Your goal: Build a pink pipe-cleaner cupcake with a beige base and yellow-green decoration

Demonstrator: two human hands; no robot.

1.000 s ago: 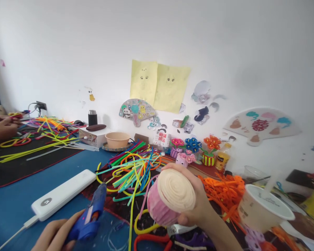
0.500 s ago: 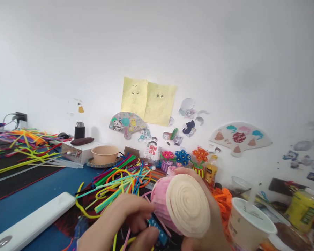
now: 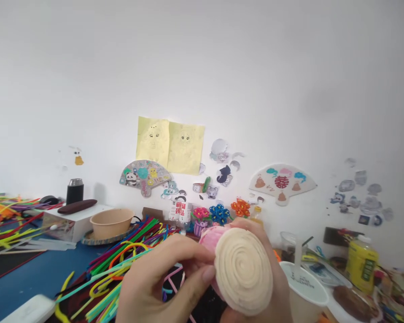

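A round piece coiled from cream pipe cleaners, with a pink ribbed side, faces me with its spiral end. My right hand wraps round it from behind and the right. At its left edge, my left hand pinches with thumb and forefinger against the rim. Whether a loose strand end lies in that pinch is hidden. Below the left hand, a thin pink pipe cleaner shows. Loose pipe cleaners in yellow, teal, green and orange lie to the left.
A tan bowl stands on a woven mat beside a white box. Small pipe-cleaner flowers line the wall. At right are a lidded white cup with a straw and a yellow bottle. A white bar lies front left.
My left thumb and forefinger have come up and closed at the coiled piece's left rim. The piece has turned its spiral end more toward me. The view has tilted up and shifted right.
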